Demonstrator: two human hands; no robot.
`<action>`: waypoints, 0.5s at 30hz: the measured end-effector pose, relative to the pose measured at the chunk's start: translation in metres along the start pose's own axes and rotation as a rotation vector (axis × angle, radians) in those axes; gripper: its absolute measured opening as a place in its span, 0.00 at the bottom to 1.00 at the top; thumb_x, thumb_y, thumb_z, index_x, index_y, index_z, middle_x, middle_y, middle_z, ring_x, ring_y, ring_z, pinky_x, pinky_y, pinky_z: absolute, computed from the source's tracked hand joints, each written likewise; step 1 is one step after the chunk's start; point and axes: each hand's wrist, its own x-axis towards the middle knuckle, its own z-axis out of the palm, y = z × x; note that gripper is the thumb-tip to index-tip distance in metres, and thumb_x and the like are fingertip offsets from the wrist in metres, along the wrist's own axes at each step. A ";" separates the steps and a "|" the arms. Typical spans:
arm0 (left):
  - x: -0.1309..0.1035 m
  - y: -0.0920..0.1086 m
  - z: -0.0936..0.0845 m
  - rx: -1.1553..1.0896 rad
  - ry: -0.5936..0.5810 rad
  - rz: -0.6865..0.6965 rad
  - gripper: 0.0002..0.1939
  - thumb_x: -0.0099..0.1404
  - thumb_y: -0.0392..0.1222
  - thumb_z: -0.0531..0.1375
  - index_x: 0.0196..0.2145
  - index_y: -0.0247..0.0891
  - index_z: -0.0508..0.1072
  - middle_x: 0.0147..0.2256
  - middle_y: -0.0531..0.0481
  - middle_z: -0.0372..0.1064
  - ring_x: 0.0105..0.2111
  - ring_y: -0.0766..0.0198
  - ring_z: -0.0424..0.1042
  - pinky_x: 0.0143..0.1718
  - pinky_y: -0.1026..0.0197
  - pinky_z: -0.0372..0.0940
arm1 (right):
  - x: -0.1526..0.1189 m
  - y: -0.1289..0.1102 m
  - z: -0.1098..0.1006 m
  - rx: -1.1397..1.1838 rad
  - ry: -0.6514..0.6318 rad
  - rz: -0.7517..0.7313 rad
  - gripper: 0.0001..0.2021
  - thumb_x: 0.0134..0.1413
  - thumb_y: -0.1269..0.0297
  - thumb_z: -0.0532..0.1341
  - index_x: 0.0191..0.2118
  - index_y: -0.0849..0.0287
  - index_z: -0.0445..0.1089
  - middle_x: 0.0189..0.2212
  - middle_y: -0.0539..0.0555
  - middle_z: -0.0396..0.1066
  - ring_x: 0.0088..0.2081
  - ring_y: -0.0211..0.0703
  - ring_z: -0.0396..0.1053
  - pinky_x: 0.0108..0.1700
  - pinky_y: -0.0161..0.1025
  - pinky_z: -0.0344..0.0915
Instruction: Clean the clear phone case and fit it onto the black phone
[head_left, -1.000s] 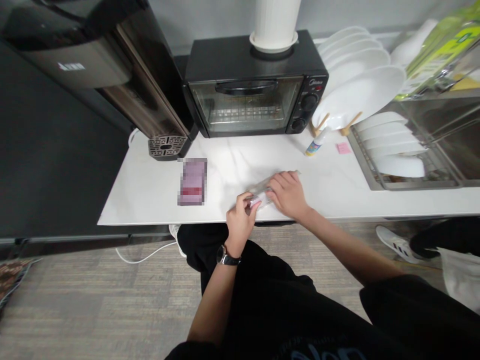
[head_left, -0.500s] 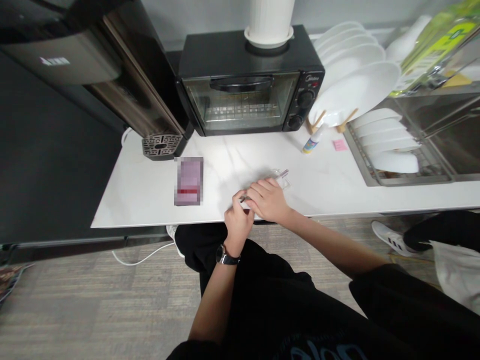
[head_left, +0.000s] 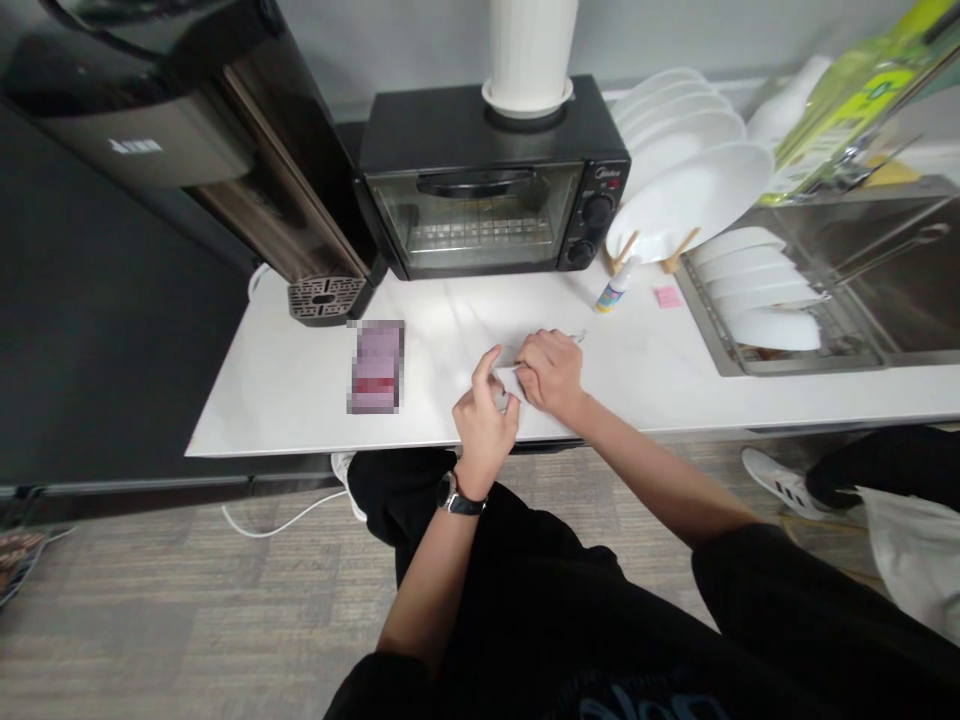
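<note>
We kept both hands, the left hand [head_left: 486,415] and the right hand [head_left: 551,372], pinched together on the small clear packet [head_left: 512,377], better held low over the worktop [head_left: 300,390].

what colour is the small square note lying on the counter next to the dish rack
Pink. The small square note shows in the head view, on the white counter, beside the dish rack.

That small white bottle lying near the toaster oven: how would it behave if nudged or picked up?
The small bottle lies on its side on the white counter, so a nudge would probably roll it rather than tip it. It looks like thin plastic, so likely light and not fragile. Its smooth, rounded body may be a little slippery, though it is too small to tell.
</note>
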 end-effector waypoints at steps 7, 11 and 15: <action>0.018 0.028 -0.002 -0.030 0.130 0.115 0.27 0.78 0.48 0.61 0.68 0.40 0.60 0.40 0.49 0.83 0.42 0.62 0.84 0.47 0.59 0.76 | 0.006 0.002 -0.001 0.093 0.239 0.261 0.31 0.77 0.44 0.32 0.27 0.50 0.58 0.21 0.50 0.55 0.24 0.45 0.56 0.31 0.47 0.52; 0.020 0.030 -0.003 0.020 0.070 0.197 0.24 0.79 0.45 0.59 0.67 0.40 0.62 0.41 0.50 0.83 0.42 0.63 0.84 0.46 0.61 0.76 | 0.002 -0.010 0.003 0.153 0.287 0.349 0.33 0.75 0.37 0.32 0.28 0.51 0.58 0.22 0.50 0.58 0.24 0.44 0.59 0.30 0.45 0.54; 0.022 0.025 -0.002 0.053 0.110 0.202 0.25 0.77 0.46 0.62 0.67 0.40 0.62 0.42 0.49 0.83 0.42 0.62 0.84 0.45 0.61 0.75 | 0.006 -0.009 0.004 0.215 0.260 0.405 0.33 0.72 0.31 0.40 0.26 0.51 0.57 0.18 0.46 0.53 0.21 0.40 0.54 0.27 0.43 0.52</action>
